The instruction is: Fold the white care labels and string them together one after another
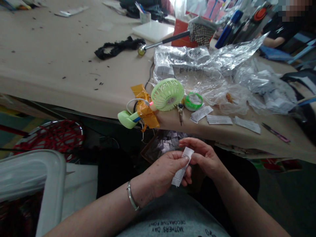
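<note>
In my left hand [168, 171] is a narrow white printed label [180, 174], pinched under the thumb above my lap. The fingers are curled beneath it. My right hand [206, 159] is close beside the label's upper end, its fingers stretched and apart; whether the thumb touches the label I cannot tell. Beyond the hands, below the table edge, a box holds many small white label pieces [168, 143]. On the table edge lie flat stacks of printed labels [219, 119], a pair of thread snips [276, 132] and a green round tub [193, 101].
A green fan [168, 94] is taped to the table edge [111, 110] beside a pointed tool [180, 115]. Clear plastic bags [197, 70] cover the right side. Black fabric [118, 47] lies farther back. A white bin [53, 184] stands at left. Another person sits at far right.
</note>
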{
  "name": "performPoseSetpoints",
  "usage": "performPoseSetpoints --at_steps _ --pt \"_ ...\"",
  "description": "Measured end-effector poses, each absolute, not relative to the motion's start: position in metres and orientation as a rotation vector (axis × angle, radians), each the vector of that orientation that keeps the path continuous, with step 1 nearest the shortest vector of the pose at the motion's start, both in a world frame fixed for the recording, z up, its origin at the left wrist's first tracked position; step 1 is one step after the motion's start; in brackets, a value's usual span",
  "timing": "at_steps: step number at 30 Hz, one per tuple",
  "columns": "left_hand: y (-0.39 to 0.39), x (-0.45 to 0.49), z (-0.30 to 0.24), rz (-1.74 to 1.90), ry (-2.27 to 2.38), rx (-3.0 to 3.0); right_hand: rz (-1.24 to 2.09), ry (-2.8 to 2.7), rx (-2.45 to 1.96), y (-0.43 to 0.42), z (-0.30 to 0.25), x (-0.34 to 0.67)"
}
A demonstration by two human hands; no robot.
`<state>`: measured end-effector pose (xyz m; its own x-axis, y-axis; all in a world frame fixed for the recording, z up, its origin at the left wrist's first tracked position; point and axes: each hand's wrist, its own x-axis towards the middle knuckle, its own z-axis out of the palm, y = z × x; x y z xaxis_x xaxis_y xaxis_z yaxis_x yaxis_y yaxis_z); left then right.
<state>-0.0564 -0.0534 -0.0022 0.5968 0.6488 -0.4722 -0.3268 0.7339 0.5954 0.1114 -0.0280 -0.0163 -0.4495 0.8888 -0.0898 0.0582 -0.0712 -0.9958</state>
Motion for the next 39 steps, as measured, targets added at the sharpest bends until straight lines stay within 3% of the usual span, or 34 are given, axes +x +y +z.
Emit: performPoseSetpoints --at_steps 4,8,13,19,22,31,39 --pt "-0.051 -0.057 -0.002 0.644 0.767 0.498 0.897 -1.937 -1.147 -0.034 -0.007 0.110" --pt "-0.049 -0.056 -0.002 0.641 0.794 0.496 0.691 -2.100 -1.106 -0.035 -0.007 0.107" --pt "-0.049 -0.056 -0.004 0.658 0.792 0.496 0.792 -2.001 -1.164 -0.034 -0.012 0.105" --pt "-0.046 -0.058 -0.005 0.706 0.835 0.530 1.344 -1.499 -1.320 -0.028 -0.013 0.098" --pt "-0.044 -0.058 -0.005 0.725 0.864 0.567 1.428 -1.396 -1.317 -0.022 -0.016 0.095" --pt "-0.028 -0.060 -0.009 0.888 1.077 0.910 1.306 -1.529 -1.301 -0.004 -0.016 0.086" --pt "-0.002 -0.064 -0.006 1.051 1.303 1.238 1.006 -1.683 -1.360 0.017 -0.008 0.080"
